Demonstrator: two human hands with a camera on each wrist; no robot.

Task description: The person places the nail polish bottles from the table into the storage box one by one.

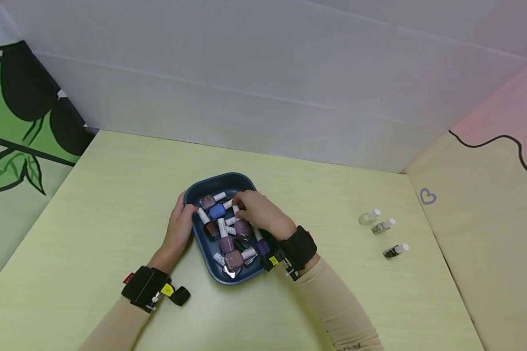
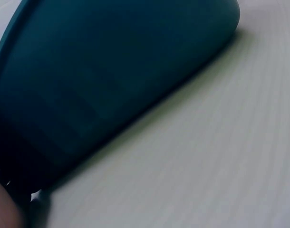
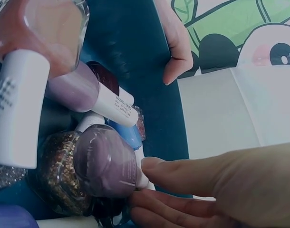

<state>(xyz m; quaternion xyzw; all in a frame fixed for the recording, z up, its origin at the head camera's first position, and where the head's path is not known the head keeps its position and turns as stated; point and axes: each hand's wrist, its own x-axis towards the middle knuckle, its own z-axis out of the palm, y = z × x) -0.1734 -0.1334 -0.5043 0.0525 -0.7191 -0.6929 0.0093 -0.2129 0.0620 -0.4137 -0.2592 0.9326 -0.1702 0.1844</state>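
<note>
A dark blue tray (image 1: 217,183) on the table holds several nail polish bottles with white caps. My left hand (image 1: 178,226) grips the tray's left rim, thumb over the edge; the left wrist view shows mostly the tray's outer wall (image 2: 111,71). Inside the tray, my right hand (image 1: 263,212) pinches the white cap of a mauve nail polish bottle (image 3: 107,161) between thumb and fingers. Next to that bottle lie a gold-glitter bottle (image 3: 59,173) and a blue bottle (image 1: 217,211). A dark red bottle (image 1: 211,230) and a pinkish bottle (image 1: 234,261) lie nearby in the pile.
To the right on the pale table (image 1: 114,219) lie a pale clear bottle (image 1: 367,218), a glittery bottle (image 1: 381,226) and a black bottle (image 1: 393,251), set apart. A white wall panel (image 1: 246,117) closes off the back, and a printed panel (image 1: 474,219) stands at the right.
</note>
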